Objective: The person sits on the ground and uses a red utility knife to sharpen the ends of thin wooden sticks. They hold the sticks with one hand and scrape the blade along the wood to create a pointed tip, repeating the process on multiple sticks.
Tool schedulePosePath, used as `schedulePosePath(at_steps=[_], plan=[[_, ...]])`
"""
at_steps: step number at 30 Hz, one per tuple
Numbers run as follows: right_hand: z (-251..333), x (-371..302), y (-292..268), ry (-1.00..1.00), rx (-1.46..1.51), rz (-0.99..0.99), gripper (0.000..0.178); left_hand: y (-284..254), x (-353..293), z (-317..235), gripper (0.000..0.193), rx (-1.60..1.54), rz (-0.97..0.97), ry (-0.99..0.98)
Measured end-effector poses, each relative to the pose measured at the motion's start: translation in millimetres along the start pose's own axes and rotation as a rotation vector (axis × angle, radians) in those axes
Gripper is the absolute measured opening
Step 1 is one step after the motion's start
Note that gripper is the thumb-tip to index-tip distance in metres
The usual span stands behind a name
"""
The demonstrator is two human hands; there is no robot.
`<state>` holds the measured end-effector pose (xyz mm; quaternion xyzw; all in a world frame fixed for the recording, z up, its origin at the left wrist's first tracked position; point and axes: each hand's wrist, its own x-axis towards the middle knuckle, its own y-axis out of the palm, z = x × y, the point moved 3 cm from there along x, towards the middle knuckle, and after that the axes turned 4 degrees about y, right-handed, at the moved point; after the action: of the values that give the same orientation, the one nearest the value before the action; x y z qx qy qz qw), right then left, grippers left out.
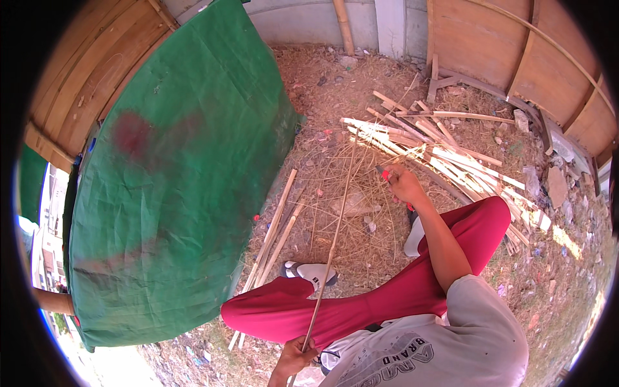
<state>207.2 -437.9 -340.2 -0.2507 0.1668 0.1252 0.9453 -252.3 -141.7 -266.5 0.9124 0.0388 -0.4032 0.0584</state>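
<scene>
Fingers wrapped round its lower part, my left hand [295,358] grips a long thin bamboo strip [333,248] close to my waist. The strip slants up and away past my foot, its far part over the dry shavings on the ground. Out in front, my right hand [406,184] is closed round a red-handled knife [385,175]. A short dark end of it sticks out to the left of my fingers, and red shows again below the hand. The knife is apart from the strip, to its right. Most of the handle is hidden by my hand.
Split bamboo pieces [445,151] lie in a loose pile beyond my right knee. Several longer pieces [274,229] lie left of my foot. A green tarp [174,180] hangs along the left. Wooden panels [483,45] and a grey wall [296,26] stand at the back.
</scene>
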Motion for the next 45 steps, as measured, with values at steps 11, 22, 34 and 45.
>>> schedulePosePath(at_steps=[11,22,34,45], plan=[[-5.9,3.2,0.5,-0.125,-0.207,-0.161,0.045,1.1,3.0,-0.7,0.018,-0.004,-0.017,0.006],[14.5,-9.7,13.0,-0.179,0.075,-0.169,0.045,22.7,22.5,-24.4,0.01,-0.026,-0.04,0.144],[67.9,-77.4,43.1,-0.274,0.077,0.062,0.044,35.5,51.9,-53.7,0.019,0.181,-0.085,0.146],[43.4,-67.8,80.9,-0.234,0.329,0.198,0.046,37.3,50.4,-60.9,0.018,0.22,-0.007,0.104]])
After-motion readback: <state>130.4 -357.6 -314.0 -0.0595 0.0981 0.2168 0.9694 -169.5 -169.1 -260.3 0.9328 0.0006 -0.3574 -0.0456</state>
